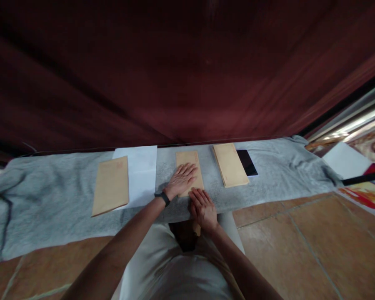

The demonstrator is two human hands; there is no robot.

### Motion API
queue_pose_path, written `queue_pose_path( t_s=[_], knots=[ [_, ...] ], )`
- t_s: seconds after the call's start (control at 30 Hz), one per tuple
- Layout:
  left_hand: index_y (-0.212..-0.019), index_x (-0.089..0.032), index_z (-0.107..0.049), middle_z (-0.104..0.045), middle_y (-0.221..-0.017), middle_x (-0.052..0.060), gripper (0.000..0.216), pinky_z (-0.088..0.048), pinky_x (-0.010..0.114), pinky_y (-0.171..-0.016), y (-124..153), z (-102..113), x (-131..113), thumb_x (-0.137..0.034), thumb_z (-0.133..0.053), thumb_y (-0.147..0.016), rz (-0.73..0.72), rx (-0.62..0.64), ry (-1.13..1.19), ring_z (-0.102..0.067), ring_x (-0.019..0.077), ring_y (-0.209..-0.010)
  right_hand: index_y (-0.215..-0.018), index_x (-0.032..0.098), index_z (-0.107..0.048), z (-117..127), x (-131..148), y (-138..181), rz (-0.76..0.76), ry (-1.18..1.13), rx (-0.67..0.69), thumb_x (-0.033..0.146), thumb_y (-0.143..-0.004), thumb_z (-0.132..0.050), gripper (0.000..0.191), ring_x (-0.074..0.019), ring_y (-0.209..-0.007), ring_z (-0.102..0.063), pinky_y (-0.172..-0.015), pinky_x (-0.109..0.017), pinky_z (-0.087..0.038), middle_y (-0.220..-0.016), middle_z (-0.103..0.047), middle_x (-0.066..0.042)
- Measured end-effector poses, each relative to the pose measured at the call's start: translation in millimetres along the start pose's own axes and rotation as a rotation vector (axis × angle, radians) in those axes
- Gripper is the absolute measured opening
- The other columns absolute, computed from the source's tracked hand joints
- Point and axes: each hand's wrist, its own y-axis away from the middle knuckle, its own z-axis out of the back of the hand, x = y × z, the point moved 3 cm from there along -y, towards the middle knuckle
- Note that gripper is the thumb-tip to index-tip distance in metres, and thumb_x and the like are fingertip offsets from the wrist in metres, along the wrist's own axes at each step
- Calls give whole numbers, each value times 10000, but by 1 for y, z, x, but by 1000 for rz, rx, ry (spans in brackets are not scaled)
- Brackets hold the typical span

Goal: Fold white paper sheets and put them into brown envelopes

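A brown envelope (190, 163) lies in the middle of a grey cloth (59, 200) spread on the floor. My left hand (181, 179) rests flat on it with the fingers stretched out; a black band sits on that wrist. My right hand (202, 208) lies flat at the envelope's near edge, fingers together and extended, pressing down where the envelope meets the cloth. Neither hand grips anything.
To the left, another brown envelope (111, 185) overlaps a white sheet of paper (142, 173). On the right sits a stack of brown envelopes (229, 164) beside a dark phone (247, 162). A dark red curtain (175, 71) hangs behind. Brown floor tiles (300, 241) lie on the right.
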Motion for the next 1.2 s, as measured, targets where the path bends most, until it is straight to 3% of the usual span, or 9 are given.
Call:
queue_pose_path(
  t_s=[0.53, 0.7, 0.8, 0.93, 1.1, 1.2],
  knots=[
    [-1556, -241, -407, -415, -1617, 27, 501, -176, 427, -1278, 57, 2, -35, -323, -276, -1079, -82, -17, 55, -258, 170, -1545, -1282, 208, -641, -2, -5, 7, 3, -62, -60, 154, -943, -478, 380, -218, -1219, -597, -1216, -475, -369, -1270, -678, -88],
    [-1554, -213, -407, -413, -1615, 76, 507, -231, 433, -1264, 75, 7, -47, -322, -339, -1063, -94, -45, 60, -289, 190, -1537, -1275, 206, -627, 0, -8, 8, -32, -148, -89, 167, -954, -449, 369, -233, -1253, -568, -1144, -472, -444, -1286, -652, -107],
    [-1551, -176, -407, -418, -1608, 108, 526, -262, 441, -1256, 86, 8, -57, -316, -378, -1045, -70, -63, 38, -316, 214, -1527, -1387, 144, -541, 1, -10, 4, -107, -150, -160, 157, -942, -434, 458, -269, -1306, -521, -1094, -482, -473, -1357, -595, -163],
    [-1517, -141, -461, -469, -1572, 128, 515, -313, 449, -1238, 96, 3, -72, -241, -381, -1018, 44, -115, 4, -379, 240, -1496, -1408, 88, -520, 1, -15, -5, -301, -73, -238, 129, -904, -455, 510, -316, -1206, -556, -1028, -520, -482, -1317, -591, -215],
    [-1467, -98, -519, -537, -1510, 161, 507, -374, 449, -1194, 94, -4, -82, -181, -399, -982, 134, -173, -41, -444, 267, -1452, -1328, 100, -602, -2, -28, -22, -457, -72, -170, 183, -891, -508, 454, -303, -1062, -616, -972, -465, -504, -1127, -657, -180],
    [-1430, -92, -556, -575, -1470, 170, 484, -421, 445, -1143, 86, -3, -83, -194, -423, -975, 182, -168, -69, -521, 286, -1380, -1207, 166, -675, -4, -40, -30, -543, -250, -233, 235, -885, -520, 364, -259, -916, -650, -891, -410, -541, -973, -682, -115]
  ],
)
